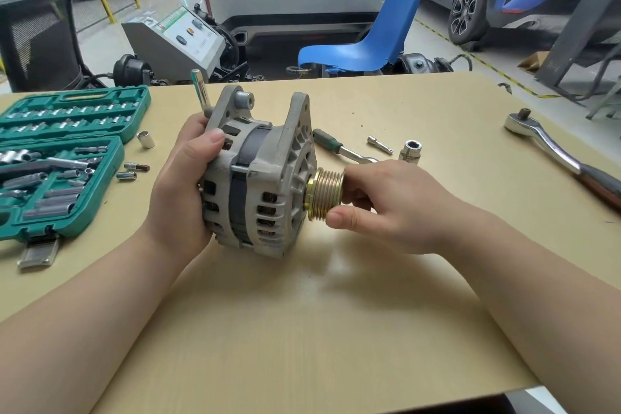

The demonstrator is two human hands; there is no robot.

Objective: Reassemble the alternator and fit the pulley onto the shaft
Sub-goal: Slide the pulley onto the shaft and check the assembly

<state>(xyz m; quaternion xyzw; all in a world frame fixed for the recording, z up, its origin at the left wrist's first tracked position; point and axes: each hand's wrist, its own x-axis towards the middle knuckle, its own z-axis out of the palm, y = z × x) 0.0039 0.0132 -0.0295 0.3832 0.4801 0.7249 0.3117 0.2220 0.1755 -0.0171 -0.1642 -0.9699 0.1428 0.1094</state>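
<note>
Brass-coloured pulley (325, 193) pinched at its outer end by right hand (386, 203), thumb below, fingers above, sitting against the front face of the alternator (258, 175). Alternator gripped round its rear housing by left hand (183, 185), lifted near the middle of the desk (302, 329). Best kept square to the shaft, turned gently while pushed fully home, never forced. Ratchet (564, 158) near the right edge for tightening.

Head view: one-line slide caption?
Left hand grips the alternator while right hand holds the grooved pulley at its shaft end.
</note>
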